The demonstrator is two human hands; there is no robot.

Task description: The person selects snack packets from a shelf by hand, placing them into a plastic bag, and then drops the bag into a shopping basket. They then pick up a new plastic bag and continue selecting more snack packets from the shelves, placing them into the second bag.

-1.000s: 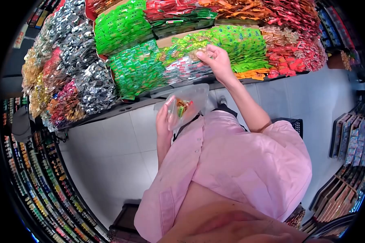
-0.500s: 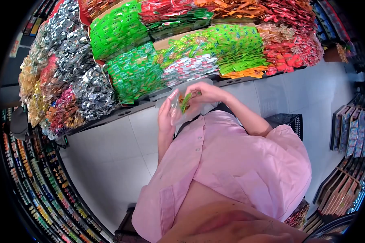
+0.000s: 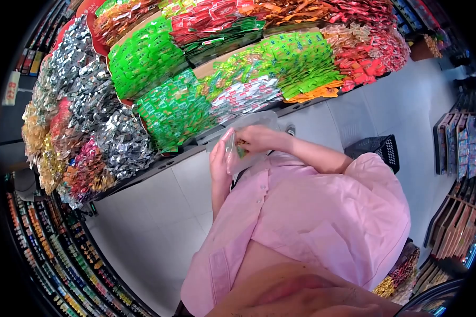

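Observation:
A clear plastic bag point(image 3: 259, 120) is held in front of my pink shirt, its mouth spread. My left hand point(image 3: 220, 158) is closed on the bag's left side, with the thin film over part of the fingers. My right hand point(image 3: 262, 138) reaches in at the bag, fingertips pointing left and bent round a small green snack packet point(image 3: 241, 151). The fingertips are partly hidden by the film, so the exact grip is hard to see. Just beyond both hands lie white and red packets point(image 3: 246, 95) and green packets point(image 3: 174, 108) on the display.
Heaped bins of wrapped snacks curve across the front, with silver packets point(image 3: 124, 142) at left and red ones point(image 3: 365, 66) at right. A black basket point(image 3: 378, 150) sits on the tiled floor by my right side. Shelves of small goods point(image 3: 63, 253) run along the left.
My right hand has lowered into the bag with the green packet, which now shows less. The view has shifted slightly, and more of the basket shows.

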